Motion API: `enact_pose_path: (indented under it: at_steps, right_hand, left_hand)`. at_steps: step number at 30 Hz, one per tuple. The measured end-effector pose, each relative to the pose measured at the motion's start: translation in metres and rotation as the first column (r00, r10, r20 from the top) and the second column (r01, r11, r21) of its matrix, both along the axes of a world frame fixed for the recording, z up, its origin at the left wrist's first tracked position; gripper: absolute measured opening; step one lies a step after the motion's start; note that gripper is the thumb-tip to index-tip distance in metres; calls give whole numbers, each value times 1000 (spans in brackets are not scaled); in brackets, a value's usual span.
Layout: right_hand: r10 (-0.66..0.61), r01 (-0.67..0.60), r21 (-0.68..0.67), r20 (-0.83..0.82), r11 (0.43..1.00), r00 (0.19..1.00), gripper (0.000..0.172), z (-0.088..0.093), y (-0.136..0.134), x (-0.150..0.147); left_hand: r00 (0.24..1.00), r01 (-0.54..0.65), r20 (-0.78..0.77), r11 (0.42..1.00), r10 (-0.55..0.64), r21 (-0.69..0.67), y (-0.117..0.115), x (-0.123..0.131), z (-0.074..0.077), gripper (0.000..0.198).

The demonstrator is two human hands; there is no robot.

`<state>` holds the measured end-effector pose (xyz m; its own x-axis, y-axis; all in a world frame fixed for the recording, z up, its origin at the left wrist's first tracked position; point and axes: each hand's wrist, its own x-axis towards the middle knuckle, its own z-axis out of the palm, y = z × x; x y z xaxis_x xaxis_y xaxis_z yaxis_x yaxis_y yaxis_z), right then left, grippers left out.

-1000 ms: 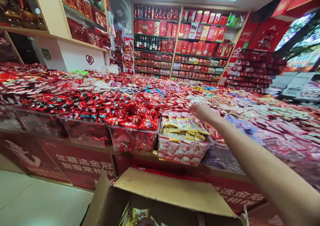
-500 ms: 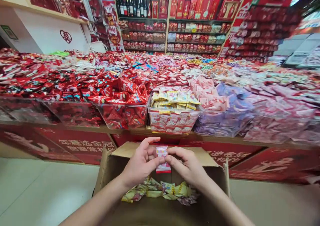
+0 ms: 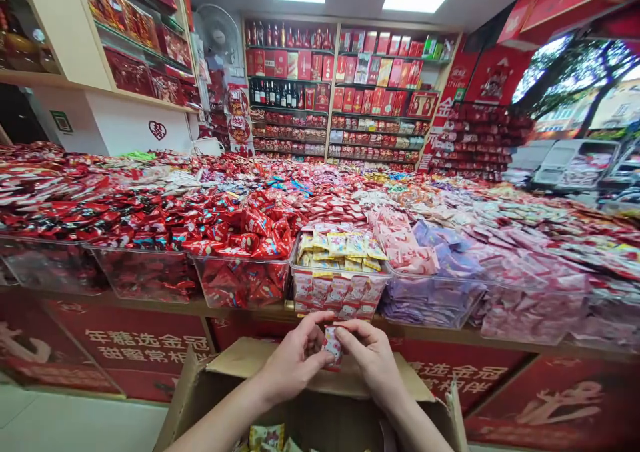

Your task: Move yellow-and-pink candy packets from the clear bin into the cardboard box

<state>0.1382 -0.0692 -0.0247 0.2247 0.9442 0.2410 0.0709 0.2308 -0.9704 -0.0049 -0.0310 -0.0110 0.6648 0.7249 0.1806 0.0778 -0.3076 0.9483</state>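
Note:
A small pink-and-white wrapped candy point(image 3: 333, 347) is pinched between my two hands, above the far flap of an open cardboard box point(image 3: 235, 367). My left hand point(image 3: 299, 353) has its thumb and fingers closed on the candy's left side. On the other side, the thumb and fingertips of my right hand point(image 3: 369, 353) grip its top right. Several yellow candy packets point(image 3: 267, 437) lie in the box at the bottom edge of the view. Just beyond my hands stands a clear bin point(image 3: 340, 292) of pink packets with yellow ones stacked on top.
Clear bins of red packets point(image 3: 245, 282) line the counter to the left, purple packets point(image 3: 430, 305) and pink packets point(image 3: 535, 309) to the right. Red printed panels point(image 3: 145, 349) front the counter. Shelves of boxes and bottles point(image 3: 290, 92) stand behind.
The view has tilted up, showing ceiling lights and more shelf. Both hands still hold the candy, which now appears tilted, with the fingers of my right hand further over its top.

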Motion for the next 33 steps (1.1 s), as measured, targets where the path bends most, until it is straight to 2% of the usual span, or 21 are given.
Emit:
enact_pose_path:
  at_steps: [2,4,6,8,10,12,14,15,18,22,27,33]
  right_hand:
    - [23,-22,-27,4,999,1000,20,0,-2,-4]
    - [25,-24,-14,72,1000,997,20,9,-6,-5]
    - [-24,16,47,169,999,985,21,29,-5,-1]
    - [-115,82,133,259,988,959,22,60,7,12]
    - [-200,129,221,333,967,921,24,94,33,30]
    - [-244,142,290,351,946,904,27,124,71,49]
    - [-306,204,289,370,935,877,31,145,115,64]
    - [-354,262,260,427,929,832,32,151,137,69]
    - [-388,384,157,651,910,653,29,158,189,71]
    - [-309,397,89,787,913,534,21,146,221,60]
    - [-250,381,109,905,918,344,26,131,226,56]
    - [-147,270,107,980,957,135,22,141,219,51]
  left_hand:
    - [1000,-5,-26,1000,5,30,2,-8,-3,46]
    - [997,24,-72,999,-22,27,6,-19,-5,45]
    - [987,48,-156,999,-46,10,11,-33,-6,37]
    - [966,4,-257,999,8,46,16,-47,-9,28]
    - [934,-80,-337,989,119,127,21,-58,-13,22]
    - [907,-130,-377,976,189,176,22,-65,-18,21]
    - [899,-135,-393,975,196,177,20,-68,-24,22]
    - [897,-141,-393,974,202,177,18,-68,-26,22]
    - [891,-184,-381,964,246,192,15,-68,-30,22]
    - [890,-211,-366,957,272,197,15,-70,-33,22]
    - [892,-231,-347,952,291,202,16,-74,-33,21]
    - [896,-228,-338,952,287,203,16,-73,-31,20]
